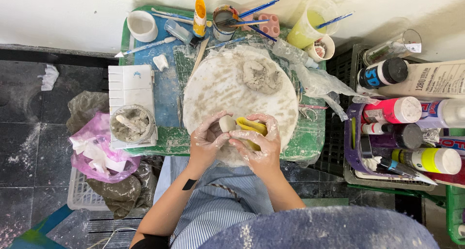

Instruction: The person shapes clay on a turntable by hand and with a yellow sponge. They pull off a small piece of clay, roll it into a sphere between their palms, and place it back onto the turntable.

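My left hand (207,141) cups a small pale clay piece (226,123) at the near edge of a round white board (218,84). My right hand (259,145) presses a yellow sponge (252,127) against that piece. Both hands are smeared with wet grey clay. A lump of grey clay (262,76) lies on the far right part of the board.
A small green table (310,137) carries the board, a white palette (131,87), a tub of clay slurry (131,125), a white cup (142,25), jars with brushes (225,21) and a yellow-green cup (310,24). Paint bottles (411,133) crowd baskets on the right. A pink bag (97,147) lies left.
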